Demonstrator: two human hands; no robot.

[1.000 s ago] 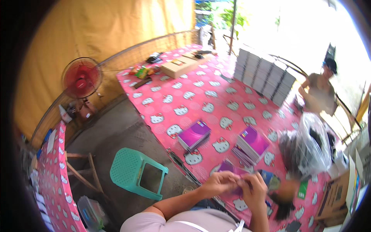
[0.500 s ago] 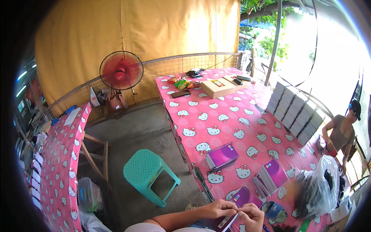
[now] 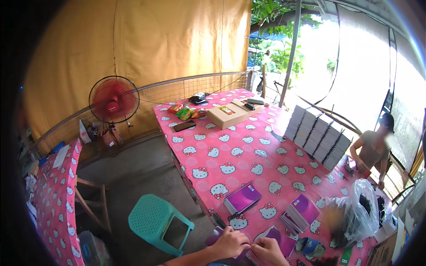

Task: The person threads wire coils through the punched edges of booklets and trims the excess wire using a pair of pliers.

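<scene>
At the near edge of the table, my left hand is closed on a purple notebook, mostly hidden behind the fingers. My right hand pinches at the same notebook's edge, its fingertips almost meeting those of the left. Just beyond the right hand lies another purple spiral notebook. Farther along are a small stack of purple notebooks and a fanned pile of purple notebooks. A roundish blue container rests to the right of my hands.
A pink patterned cloth covers the table. Tall stacks of spiral-bound pages stand at its right side, near a co-worker. A clear plastic bag sits at the near right. A green stool is on the floor at left.
My view has shifted, so the table and stool appear lower and farther left. My hands stay together at the notebook, which is now tilted differently with its purple cover showing on the left.
</scene>
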